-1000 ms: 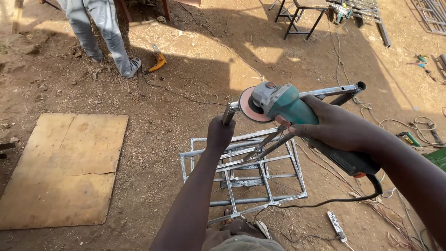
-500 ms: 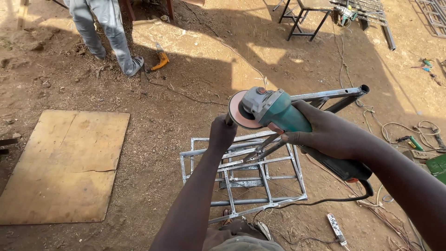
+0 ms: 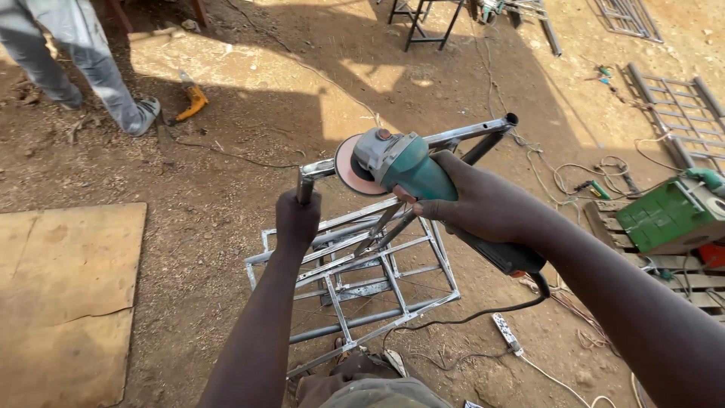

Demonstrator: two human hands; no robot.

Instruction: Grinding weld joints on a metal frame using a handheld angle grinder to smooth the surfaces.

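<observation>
A welded metal frame [image 3: 355,264] of round tubes stands on the dirt in front of me. My left hand [image 3: 297,219] grips the upright tube at its top left corner. My right hand [image 3: 483,204] holds a teal angle grinder [image 3: 400,166], its pinkish disc [image 3: 349,165] right beside the left end of the frame's top rail [image 3: 472,130]. The grinder's black cable [image 3: 483,311] runs down to the ground.
A plywood sheet [image 3: 64,295] lies at left. Another person's legs [image 3: 75,53] stand at top left near a yellow tool [image 3: 192,100]. A green box [image 3: 664,215] sits on a pallet at right, with cables, a power strip [image 3: 504,334] and metal grilles [image 3: 680,106] around.
My right hand has carried the grinder leftward along the top rail, so the disc now sits close to the corner held by my left hand. The view has shifted slightly.
</observation>
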